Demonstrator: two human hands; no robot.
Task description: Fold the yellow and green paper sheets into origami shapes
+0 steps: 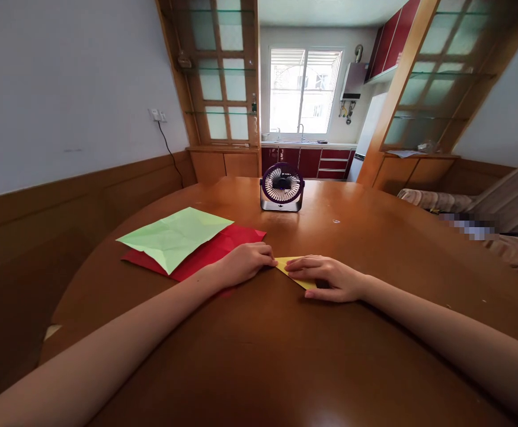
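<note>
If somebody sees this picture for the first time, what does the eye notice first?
Probably the two hands meeting at the table's centre: the left hand and right hand press flat on a small yellow folded paper. Left of them, a creased green sheet overlaps a red sheet; a small purple fan stands behind.

yellow paper [295,271]; green sheet [174,235]; red sheet [217,249]; purple fan [281,187].

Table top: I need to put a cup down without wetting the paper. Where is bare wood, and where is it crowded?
Bare wood lies right of the fan across the table, and near the viewer between the forearms. Crowded: left of centre, where green paper overlaps red paper, and the middle, where the left hand and right hand press yellow paper.
</note>
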